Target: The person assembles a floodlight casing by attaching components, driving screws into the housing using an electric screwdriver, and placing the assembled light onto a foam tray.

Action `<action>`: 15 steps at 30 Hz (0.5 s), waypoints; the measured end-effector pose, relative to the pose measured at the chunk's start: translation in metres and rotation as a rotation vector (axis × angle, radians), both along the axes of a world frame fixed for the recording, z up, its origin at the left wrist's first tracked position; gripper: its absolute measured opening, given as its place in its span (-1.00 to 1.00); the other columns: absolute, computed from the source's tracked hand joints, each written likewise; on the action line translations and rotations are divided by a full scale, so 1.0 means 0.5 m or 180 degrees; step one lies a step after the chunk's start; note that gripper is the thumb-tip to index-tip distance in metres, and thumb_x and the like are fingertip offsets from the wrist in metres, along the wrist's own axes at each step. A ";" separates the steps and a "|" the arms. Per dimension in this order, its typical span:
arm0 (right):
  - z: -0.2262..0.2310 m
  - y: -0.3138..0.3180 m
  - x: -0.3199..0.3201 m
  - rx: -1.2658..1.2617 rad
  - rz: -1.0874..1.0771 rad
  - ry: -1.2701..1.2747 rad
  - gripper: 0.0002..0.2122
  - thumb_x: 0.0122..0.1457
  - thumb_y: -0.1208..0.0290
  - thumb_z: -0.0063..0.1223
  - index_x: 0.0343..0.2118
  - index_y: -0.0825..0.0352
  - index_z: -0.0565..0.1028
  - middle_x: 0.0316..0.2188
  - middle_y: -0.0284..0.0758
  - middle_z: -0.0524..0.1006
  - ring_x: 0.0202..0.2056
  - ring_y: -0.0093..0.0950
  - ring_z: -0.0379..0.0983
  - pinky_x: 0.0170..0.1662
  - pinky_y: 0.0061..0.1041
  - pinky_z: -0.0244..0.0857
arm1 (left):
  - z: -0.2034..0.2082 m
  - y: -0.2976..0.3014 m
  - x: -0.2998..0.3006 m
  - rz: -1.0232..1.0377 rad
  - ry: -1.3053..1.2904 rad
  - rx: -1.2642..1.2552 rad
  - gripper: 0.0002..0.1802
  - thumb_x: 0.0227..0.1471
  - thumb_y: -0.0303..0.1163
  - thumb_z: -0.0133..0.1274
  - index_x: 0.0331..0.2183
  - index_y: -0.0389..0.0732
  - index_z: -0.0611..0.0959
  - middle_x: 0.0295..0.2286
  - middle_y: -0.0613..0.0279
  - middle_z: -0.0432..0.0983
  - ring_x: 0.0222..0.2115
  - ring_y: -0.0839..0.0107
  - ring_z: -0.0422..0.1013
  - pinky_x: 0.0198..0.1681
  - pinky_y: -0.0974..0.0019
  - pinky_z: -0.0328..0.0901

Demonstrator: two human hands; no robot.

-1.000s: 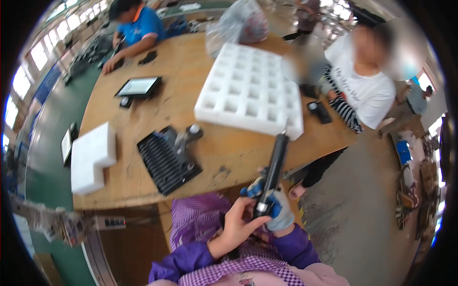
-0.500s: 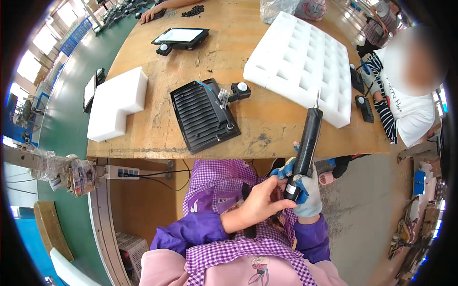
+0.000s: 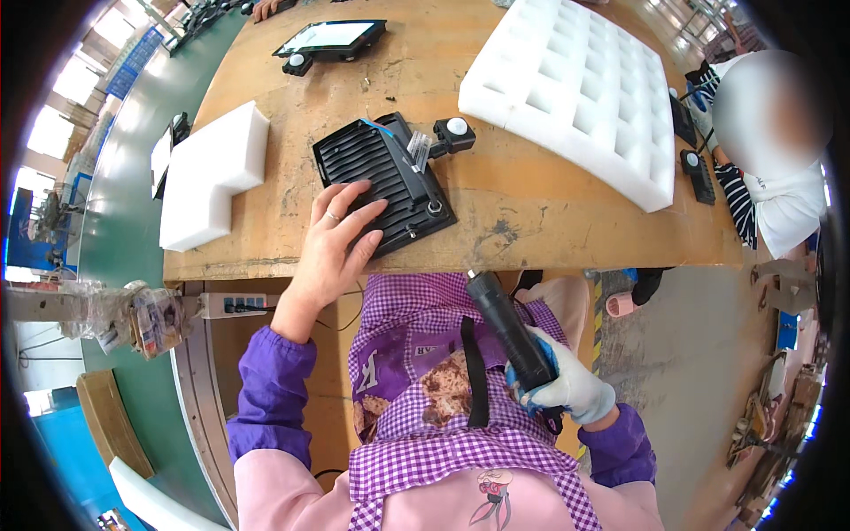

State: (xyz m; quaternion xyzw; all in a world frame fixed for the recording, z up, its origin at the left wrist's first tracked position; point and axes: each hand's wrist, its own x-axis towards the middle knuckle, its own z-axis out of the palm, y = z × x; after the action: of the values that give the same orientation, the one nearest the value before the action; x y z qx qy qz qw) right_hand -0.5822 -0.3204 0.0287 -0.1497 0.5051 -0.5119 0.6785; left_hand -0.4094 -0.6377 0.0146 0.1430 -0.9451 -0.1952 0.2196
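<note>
A black finned floodlight housing (image 3: pixel 359 161) lies with its ribbed back up near the table's front edge. A small black sensor head (image 3: pixel 453 134) with a white dome sticks out from its far right side, and a blue wire and a pale label lie on the fins. My bare left hand (image 3: pixel 332 241) rests on the near left part of the fins, fingers spread. In front of the table edge, my gloved right hand (image 3: pixel 571 382) grips a black electric screwdriver (image 3: pixel 508 327), its tip tilted up and left toward the table edge.
White foam blocks stand at left (image 3: pixel 212 177) and as a pocketed tray (image 3: pixel 575 97) at right. Another floodlight (image 3: pixel 329 41) lies farther back. At right, a co-worker (image 3: pixel 779 195) sits beside small black sensor parts (image 3: pixel 698 175). A power strip (image 3: pixel 232 305) hangs under the left edge.
My left hand has left the screwdriver and reached forward onto the floodlight housing. My right hand has lowered the screwdriver, whose tip has swung left and down from above the table.
</note>
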 end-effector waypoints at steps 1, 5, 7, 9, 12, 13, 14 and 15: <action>0.000 0.000 0.003 0.0057 0.0103 -0.0006 -0.14 -0.29 0.57 0.23 0.22 0.36 0.12 -0.33 -0.30 0.46 -0.39 -0.52 0.45 -0.34 -0.56 0.38 | -0.004 0.007 -0.002 0.0059 0.0002 -0.0030 -0.60 0.03 -0.32 0.08 -0.06 -0.19 0.58 0.06 0.03 0.32 0.08 0.01 0.17 0.16 0.05 0.07; -0.018 0.011 0.018 0.0075 0.0071 -0.0194 -0.11 -0.27 0.53 0.26 0.24 0.36 0.10 -0.31 -0.31 0.46 -0.36 -0.54 0.43 -0.29 -0.57 0.37 | -0.021 0.067 -0.027 0.0326 0.0029 -0.0133 -0.58 0.09 -0.23 0.01 -0.02 -0.16 0.57 0.07 0.00 0.29 0.06 -0.04 0.17 0.15 0.03 0.10; -0.014 0.016 0.008 0.0003 0.0174 -0.0315 -0.10 -0.18 0.50 0.29 0.28 0.34 0.05 -0.22 -0.39 0.44 -0.25 -0.60 0.39 -0.15 -0.59 0.33 | -0.025 0.112 -0.044 0.0607 0.0077 -0.0263 -0.57 0.08 -0.23 0.03 -0.01 -0.14 0.56 0.05 -0.03 0.28 0.02 -0.06 0.19 0.11 0.02 0.13; 0.004 0.016 0.000 0.0092 0.0167 -0.0206 -0.10 -0.18 0.49 0.30 0.28 0.34 0.04 -0.22 -0.39 0.44 -0.25 -0.60 0.39 -0.14 -0.59 0.33 | -0.021 0.131 -0.046 0.0658 0.0031 -0.0248 -0.55 0.06 -0.21 0.06 0.00 -0.13 0.55 0.05 -0.02 0.28 0.01 -0.04 0.20 0.10 0.03 0.14; 0.005 0.028 -0.007 0.0146 0.0121 -0.0077 -0.11 -0.19 0.47 0.30 0.27 0.34 0.06 -0.23 -0.39 0.44 -0.26 -0.61 0.39 -0.16 -0.59 0.33 | -0.011 0.136 -0.044 0.0690 -0.0019 -0.0255 -0.54 0.04 -0.19 0.09 -0.02 -0.13 0.57 0.04 0.00 0.29 0.01 0.00 0.20 0.10 0.04 0.10; 0.009 0.028 -0.010 0.0135 0.0147 0.0055 -0.12 -0.19 0.48 0.29 0.27 0.34 0.08 -0.25 -0.39 0.44 -0.26 -0.61 0.40 -0.18 -0.60 0.33 | -0.006 0.135 -0.043 0.0718 -0.0096 -0.0297 -0.54 0.03 -0.19 0.10 -0.03 -0.12 0.58 0.03 0.01 0.30 0.01 0.02 0.20 0.11 0.05 0.06; 0.013 0.027 -0.013 0.0122 0.0173 0.0184 -0.13 -0.20 0.49 0.29 0.26 0.33 0.10 -0.26 -0.39 0.45 -0.27 -0.61 0.40 -0.20 -0.61 0.34 | -0.004 0.132 -0.042 0.0719 -0.0105 -0.0293 -0.54 0.03 -0.19 0.10 -0.03 -0.12 0.58 0.03 0.01 0.30 0.01 0.02 0.20 0.11 0.05 0.06; 0.014 0.027 -0.016 0.0127 0.0163 0.0178 -0.13 -0.20 0.49 0.29 0.26 0.33 0.10 -0.26 -0.39 0.45 -0.27 -0.61 0.40 -0.20 -0.61 0.34 | -0.003 0.129 -0.044 0.0712 -0.0039 -0.0241 -0.55 0.01 -0.19 0.11 -0.04 -0.13 0.59 0.02 0.02 0.31 0.02 0.04 0.20 0.12 0.05 0.03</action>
State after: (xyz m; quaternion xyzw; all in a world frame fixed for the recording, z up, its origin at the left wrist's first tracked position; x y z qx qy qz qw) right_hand -0.5904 -0.3067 0.0359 -0.1632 0.5300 -0.4797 0.6799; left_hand -0.4315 -0.5732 0.0133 0.2404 -0.9313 -0.1328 0.2394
